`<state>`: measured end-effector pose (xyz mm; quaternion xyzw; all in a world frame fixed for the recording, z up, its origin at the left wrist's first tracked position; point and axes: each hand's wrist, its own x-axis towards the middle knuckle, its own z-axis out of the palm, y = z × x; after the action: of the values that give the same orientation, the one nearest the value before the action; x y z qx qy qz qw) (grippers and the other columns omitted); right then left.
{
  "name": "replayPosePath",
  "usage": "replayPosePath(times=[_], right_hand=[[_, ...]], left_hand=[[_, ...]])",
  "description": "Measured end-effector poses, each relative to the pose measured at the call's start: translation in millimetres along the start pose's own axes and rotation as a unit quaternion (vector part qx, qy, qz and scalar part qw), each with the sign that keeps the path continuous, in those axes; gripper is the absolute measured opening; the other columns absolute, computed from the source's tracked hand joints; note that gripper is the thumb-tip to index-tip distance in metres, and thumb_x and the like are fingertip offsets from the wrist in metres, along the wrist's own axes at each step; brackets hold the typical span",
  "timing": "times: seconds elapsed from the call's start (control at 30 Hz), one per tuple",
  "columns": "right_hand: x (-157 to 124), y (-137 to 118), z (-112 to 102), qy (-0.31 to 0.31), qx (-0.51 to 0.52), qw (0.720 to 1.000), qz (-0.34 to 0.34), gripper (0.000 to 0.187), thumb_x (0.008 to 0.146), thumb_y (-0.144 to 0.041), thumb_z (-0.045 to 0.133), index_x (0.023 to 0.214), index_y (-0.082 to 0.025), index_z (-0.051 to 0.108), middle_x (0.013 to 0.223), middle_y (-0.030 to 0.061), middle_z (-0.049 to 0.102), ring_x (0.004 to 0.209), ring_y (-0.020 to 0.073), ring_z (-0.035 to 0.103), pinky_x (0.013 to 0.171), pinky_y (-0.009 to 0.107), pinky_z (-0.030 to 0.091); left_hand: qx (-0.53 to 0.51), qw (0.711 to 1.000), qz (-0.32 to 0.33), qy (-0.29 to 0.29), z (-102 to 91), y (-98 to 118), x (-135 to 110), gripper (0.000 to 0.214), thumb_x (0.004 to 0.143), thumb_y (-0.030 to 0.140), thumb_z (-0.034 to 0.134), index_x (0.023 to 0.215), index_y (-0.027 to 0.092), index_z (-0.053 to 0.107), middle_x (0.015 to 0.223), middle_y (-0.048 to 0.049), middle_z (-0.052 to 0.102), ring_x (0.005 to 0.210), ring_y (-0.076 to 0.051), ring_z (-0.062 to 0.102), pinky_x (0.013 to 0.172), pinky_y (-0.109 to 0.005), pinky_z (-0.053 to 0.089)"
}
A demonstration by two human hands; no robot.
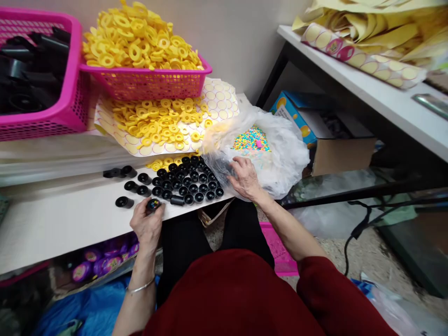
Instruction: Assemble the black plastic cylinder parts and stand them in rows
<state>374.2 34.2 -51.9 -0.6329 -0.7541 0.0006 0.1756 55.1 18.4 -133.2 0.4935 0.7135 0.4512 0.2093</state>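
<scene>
Between the fingers and thumb of my left hand [146, 225] is a small black cup [153, 204] with a few coloured beads inside. It is held at the front edge of the white table [70, 219]. My right hand [245, 177] hovers at the near rim of a clear plastic bag [287, 163], fingers bent and apart, with nothing visible in them. Many small coloured beads [248, 139] and a pink piece [259, 143] lie in the bag. Several black cups [193, 188] stand packed together between my hands; a few others are scattered to the left.
Yellow rings [140, 37] overfill a pink basket [150, 84]; more lie on a sticker sheet [224, 100]. Another pink basket [75, 79] holds black parts. At right are a cardboard box [343, 156] and a white shelf [367, 88]. Purple round containers [101, 261] sit below the table.
</scene>
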Motion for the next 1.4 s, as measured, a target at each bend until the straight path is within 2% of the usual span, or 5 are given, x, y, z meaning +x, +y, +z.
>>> replayPosePath(times=[0.43,0.83,0.97,1.13,1.4], right_hand=[[27,71,20,0.057,-0.150,0.984,0.082,0.025,0.084,-0.006,0.044,0.090,-0.015,0.067,0.104,0.0144,0.061,0.099,0.0287,0.048,0.075,0.037,0.037],[20,75,13,0.160,0.040,0.986,-0.005,0.017,0.076,-0.014,0.054,0.089,-0.020,0.063,0.110,0.0108,0.063,0.104,0.0289,0.053,0.093,0.047,0.044],[23,85,3,0.222,0.092,0.970,0.047,0.008,0.083,-0.025,0.055,0.087,-0.023,0.061,0.109,0.0093,0.064,0.107,0.0280,0.055,0.095,0.047,0.044],[44,114,-9,0.160,0.028,0.957,0.239,0.019,0.084,-0.021,0.046,0.089,-0.018,0.063,0.101,0.0122,0.063,0.098,0.0257,0.057,0.084,0.038,0.047],[74,140,-5,0.077,0.017,0.966,0.248,0.018,0.083,-0.024,0.051,0.075,-0.016,0.065,0.076,0.0098,0.065,0.075,0.0225,0.055,0.066,0.030,0.040]], left_hand=[[0.010,0.998,0.049,0.032,7.3,-8,3,0.052,0.063,0.044,0.074,0.105,0.014,0.071,0.092,-0.0054,0.066,0.077,-0.018,0.061,0.081,-0.035,0.053],[0.001,1.000,0.016,0.025,2.5,0,3,0.058,0.060,0.049,0.075,0.107,0.017,0.069,0.097,-0.0041,0.066,0.077,-0.017,0.061,0.083,-0.035,0.052],[0.005,1.000,0.022,0.016,1.1,-3,2,0.057,0.061,0.050,0.074,0.108,0.017,0.069,0.098,-0.0042,0.065,0.080,-0.018,0.062,0.086,-0.035,0.052],[0.031,0.999,-0.007,0.023,3.1,-17,2,0.062,0.062,0.053,0.074,0.115,0.021,0.068,0.105,-0.0047,0.067,0.090,-0.022,0.064,0.097,-0.041,0.049],[0.016,0.999,-0.044,0.006,-0.3,-10,4,0.063,0.060,0.052,0.075,0.114,0.021,0.067,0.104,-0.0053,0.068,0.087,-0.024,0.066,0.095,-0.042,0.051]])
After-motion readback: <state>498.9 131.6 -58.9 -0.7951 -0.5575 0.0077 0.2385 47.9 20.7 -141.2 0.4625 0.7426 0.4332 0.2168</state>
